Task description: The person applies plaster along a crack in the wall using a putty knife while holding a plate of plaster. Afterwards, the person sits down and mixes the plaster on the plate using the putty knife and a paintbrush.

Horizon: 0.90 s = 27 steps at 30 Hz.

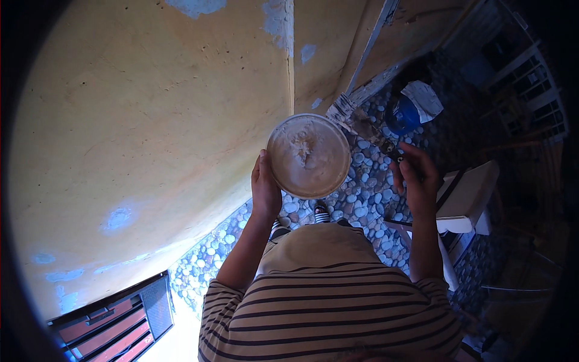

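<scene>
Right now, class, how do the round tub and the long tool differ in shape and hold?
The tub is wide and round; the tool is long and narrow. The left hand holds the tub; the right hand holds the tool. Both look smeared.

From my distant post, I believe this is a room of a home: its yellow wall [151, 139] carries pale patches [119, 218], and the floor [365, 208] has a pebble pattern. At the right I see a white barred frame [534, 77], perhaps a window, and a cream-coloured piece of furniture [469, 196].
</scene>
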Tool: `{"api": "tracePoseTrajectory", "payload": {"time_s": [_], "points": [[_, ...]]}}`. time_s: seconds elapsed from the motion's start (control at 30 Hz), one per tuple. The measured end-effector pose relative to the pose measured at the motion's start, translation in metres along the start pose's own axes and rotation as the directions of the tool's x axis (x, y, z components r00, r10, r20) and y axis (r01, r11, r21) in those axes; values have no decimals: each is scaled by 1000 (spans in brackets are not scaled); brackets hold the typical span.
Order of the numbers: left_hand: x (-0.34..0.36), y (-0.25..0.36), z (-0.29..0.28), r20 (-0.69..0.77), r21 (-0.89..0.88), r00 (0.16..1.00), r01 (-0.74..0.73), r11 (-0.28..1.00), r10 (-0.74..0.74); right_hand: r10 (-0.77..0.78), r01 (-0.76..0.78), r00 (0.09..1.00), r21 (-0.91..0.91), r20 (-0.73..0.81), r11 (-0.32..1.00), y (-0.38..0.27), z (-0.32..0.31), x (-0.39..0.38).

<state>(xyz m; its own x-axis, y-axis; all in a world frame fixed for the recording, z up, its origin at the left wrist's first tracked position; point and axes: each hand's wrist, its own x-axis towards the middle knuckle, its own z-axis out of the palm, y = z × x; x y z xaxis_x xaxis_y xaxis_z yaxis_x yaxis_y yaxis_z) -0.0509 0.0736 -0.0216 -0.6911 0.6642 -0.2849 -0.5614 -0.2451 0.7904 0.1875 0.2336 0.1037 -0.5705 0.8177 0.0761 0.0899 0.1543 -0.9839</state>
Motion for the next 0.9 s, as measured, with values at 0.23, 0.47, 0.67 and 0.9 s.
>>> {"api": "tracePoseTrajectory", "payload": {"time_s": [0.23,0.47,0.67,0.9], "points": [[0,2,-17,10,-29,999,34,999,-34,-193,189,981,-204,-1,961,-26,25,7],[-1,2,-23,1,-11,1000,19,1000,-19,-414,623,761,-384,499,681,-86,62,42],[0,3,-21,27,13,1000,4,1000,-4,-262,706,629,-397,732,586,-105,87,67],[1,3,-23,-19,127,999,-29,991,32,-149,751,522,-370,840,548,-103,111,75]]}}
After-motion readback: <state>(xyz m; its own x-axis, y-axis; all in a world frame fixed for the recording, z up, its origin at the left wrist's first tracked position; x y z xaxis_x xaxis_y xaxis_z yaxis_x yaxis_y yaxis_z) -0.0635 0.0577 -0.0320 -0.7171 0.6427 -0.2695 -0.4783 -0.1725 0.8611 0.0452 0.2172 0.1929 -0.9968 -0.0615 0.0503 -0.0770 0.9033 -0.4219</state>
